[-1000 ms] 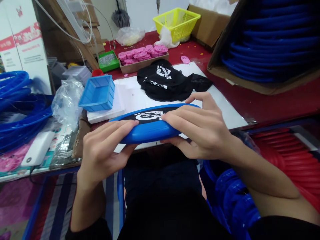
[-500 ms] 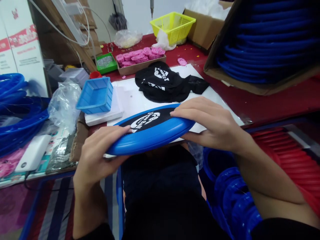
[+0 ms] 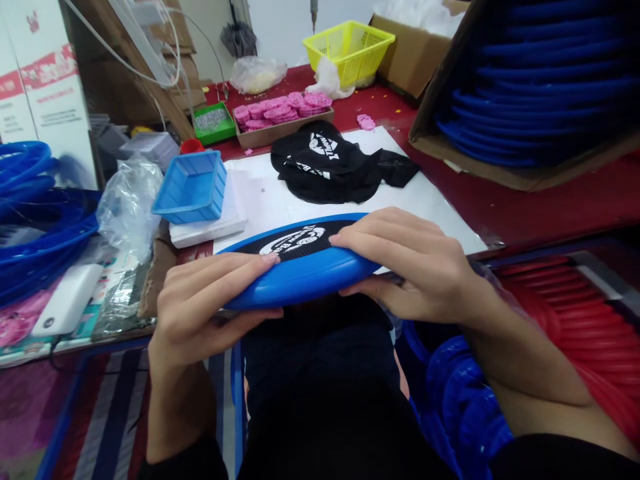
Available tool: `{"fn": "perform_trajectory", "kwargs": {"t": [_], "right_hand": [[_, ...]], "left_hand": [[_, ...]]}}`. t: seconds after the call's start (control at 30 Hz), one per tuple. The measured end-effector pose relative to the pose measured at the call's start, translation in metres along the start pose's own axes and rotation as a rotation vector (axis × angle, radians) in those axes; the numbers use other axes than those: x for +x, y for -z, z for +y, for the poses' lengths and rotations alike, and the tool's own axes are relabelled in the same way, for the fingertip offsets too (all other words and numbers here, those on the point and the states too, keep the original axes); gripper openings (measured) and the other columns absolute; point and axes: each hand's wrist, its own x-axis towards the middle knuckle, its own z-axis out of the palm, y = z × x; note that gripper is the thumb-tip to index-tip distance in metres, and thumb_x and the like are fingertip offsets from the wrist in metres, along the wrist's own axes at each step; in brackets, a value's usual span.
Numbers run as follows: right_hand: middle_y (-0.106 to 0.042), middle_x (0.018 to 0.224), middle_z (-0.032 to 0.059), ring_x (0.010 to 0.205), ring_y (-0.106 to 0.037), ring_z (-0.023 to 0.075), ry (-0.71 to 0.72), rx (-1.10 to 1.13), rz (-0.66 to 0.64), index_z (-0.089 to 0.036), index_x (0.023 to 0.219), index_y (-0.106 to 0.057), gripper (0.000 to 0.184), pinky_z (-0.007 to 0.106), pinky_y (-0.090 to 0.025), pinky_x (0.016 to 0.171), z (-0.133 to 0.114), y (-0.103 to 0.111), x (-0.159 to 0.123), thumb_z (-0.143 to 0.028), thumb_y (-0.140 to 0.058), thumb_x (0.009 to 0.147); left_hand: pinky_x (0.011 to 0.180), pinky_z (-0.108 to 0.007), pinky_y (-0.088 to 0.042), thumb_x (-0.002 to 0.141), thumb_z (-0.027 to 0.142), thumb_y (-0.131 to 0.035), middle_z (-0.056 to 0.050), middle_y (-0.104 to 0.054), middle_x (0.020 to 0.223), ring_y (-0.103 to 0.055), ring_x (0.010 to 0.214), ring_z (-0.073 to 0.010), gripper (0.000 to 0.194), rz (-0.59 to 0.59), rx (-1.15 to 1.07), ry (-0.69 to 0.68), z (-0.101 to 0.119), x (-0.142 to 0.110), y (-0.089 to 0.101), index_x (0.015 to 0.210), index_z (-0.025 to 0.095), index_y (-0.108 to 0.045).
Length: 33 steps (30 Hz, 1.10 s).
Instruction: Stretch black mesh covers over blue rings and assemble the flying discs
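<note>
Between both hands is a blue round throwing disc [image 3: 310, 275] with a black mesh centre and white print, tilted and raised above the near edge of the white sheet. My left hand [image 3: 205, 300] grips its left rim, fingers on top and thumb below. On the right rim my right hand [image 3: 410, 267] is closed the same way, fingertips reaching onto the mesh. The disc's underside is hidden. Beyond it, several black printed fabric pieces [image 3: 330, 167] lie heaped on the white sheet [image 3: 250, 193].
A blue tray [image 3: 193, 190] stands left of the sheet. Farther back are a box of pink pieces [image 3: 285, 110], a green tray [image 3: 215, 123] and a yellow basket [image 3: 350, 53]. Blue rings [image 3: 530, 87] fill a carton at right; red rings [image 3: 575, 327] lie below it.
My right hand has slid a little inward and lower along the rim, and my left fingers reach farther over the disc. The disc stays gripped, its tilt slightly flatter.
</note>
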Motion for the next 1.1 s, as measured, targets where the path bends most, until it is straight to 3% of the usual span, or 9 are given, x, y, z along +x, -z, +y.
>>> {"fn": "perform_trajectory", "kwargs": {"t": [0.17,0.23,0.33,0.43,0.53,0.63,0.77,0.93,1.1], "right_hand": [[-0.081,0.106,0.0125,0.091,-0.075,0.0277,0.016,-0.101,0.126,-0.015,0.125,-0.069,0.03,0.043,-0.061,0.082,-0.015,-0.011,0.005,-0.034,-0.072,0.102],[-0.081,0.107,0.0111,0.091,-0.075,0.0269,0.034,-0.113,0.117,-0.016,0.127,-0.069,0.032,0.042,-0.061,0.082,-0.016,-0.013,0.008,-0.036,-0.072,0.103],[-0.081,0.115,0.0101,0.101,-0.077,0.0264,0.064,-0.085,0.059,-0.018,0.135,-0.067,0.04,0.042,-0.06,0.089,-0.006,-0.012,0.007,-0.043,-0.071,0.104],[-0.078,0.131,0.0124,0.119,-0.075,0.029,-0.016,-0.03,-0.003,-0.021,0.142,-0.064,0.043,0.046,-0.06,0.101,0.02,-0.009,-0.005,-0.042,-0.07,0.105],[-0.079,0.127,0.0131,0.117,-0.076,0.029,-0.095,0.001,0.0,-0.021,0.139,-0.066,0.037,0.047,-0.061,0.101,0.046,-0.012,-0.02,-0.031,-0.07,0.104],[-0.079,0.124,0.0148,0.115,-0.075,0.0303,-0.038,-0.012,0.069,-0.019,0.139,-0.067,0.039,0.05,-0.061,0.102,0.052,-0.02,-0.025,-0.029,-0.073,0.102],[-0.077,0.127,0.0156,0.117,-0.074,0.0318,0.025,-0.018,0.097,-0.02,0.145,-0.063,0.045,0.053,-0.062,0.102,0.035,-0.024,-0.015,-0.03,-0.073,0.101],[-0.079,0.124,0.0148,0.112,-0.076,0.031,0.026,-0.022,0.096,-0.02,0.146,-0.061,0.045,0.049,-0.063,0.096,0.021,-0.019,-0.008,-0.028,-0.07,0.103],[-0.08,0.114,0.0156,0.105,-0.076,0.0328,0.013,-0.111,0.251,-0.015,0.141,-0.065,0.039,0.05,-0.063,0.089,0.008,-0.031,-0.018,-0.027,-0.065,0.104]], "left_hand": [[0.084,-0.035,-0.067,0.091,0.029,-0.086,-0.008,-0.084,0.119,-0.082,0.1,-0.025,0.054,0.116,-0.018,-0.001,-0.004,-0.005,-0.004,0.142,0.021,-0.073],[0.087,-0.039,-0.067,0.092,0.032,-0.085,-0.008,-0.084,0.121,-0.082,0.101,-0.0265,0.056,0.089,-0.058,-0.026,-0.016,-0.01,-0.003,0.145,0.024,-0.071],[0.106,-0.055,-0.061,0.095,0.046,-0.08,-0.006,-0.084,0.123,-0.081,0.109,-0.0304,0.054,0.02,-0.15,-0.042,-0.043,-0.027,0.0,0.146,0.031,-0.07],[0.119,-0.061,-0.053,0.097,0.048,-0.078,-0.004,-0.084,0.121,-0.072,0.131,-0.034,0.046,0.157,-0.274,0.094,-0.07,-0.051,0.005,0.14,0.033,-0.074],[0.118,-0.058,-0.056,0.099,0.037,-0.076,-0.002,-0.08,0.132,-0.068,0.138,-0.033,0.039,0.191,-0.245,0.347,-0.079,-0.066,0.009,0.137,0.033,-0.075],[0.115,-0.055,-0.059,0.094,0.029,-0.082,-0.005,-0.077,0.138,-0.072,0.13,-0.0311,0.049,0.104,-0.092,0.328,-0.063,-0.058,0.007,0.142,0.029,-0.071],[0.101,-0.046,-0.063,0.093,0.03,-0.084,-0.01,-0.08,0.126,-0.077,0.114,-0.0288,0.053,-0.051,0.083,0.124,-0.024,-0.023,-0.007,0.143,0.023,-0.067],[0.089,-0.04,-0.064,0.093,0.031,-0.083,-0.012,-0.082,0.116,-0.079,0.1,-0.0276,0.048,0.025,0.189,0.0,-0.005,-0.001,-0.021,0.136,0.016,-0.068],[0.081,-0.039,-0.063,0.093,0.025,-0.078,-0.013,-0.082,0.106,-0.08,0.092,-0.0281,0.042,0.128,0.19,-0.036,-0.002,-0.007,-0.029,0.132,0.013,-0.071]]}}
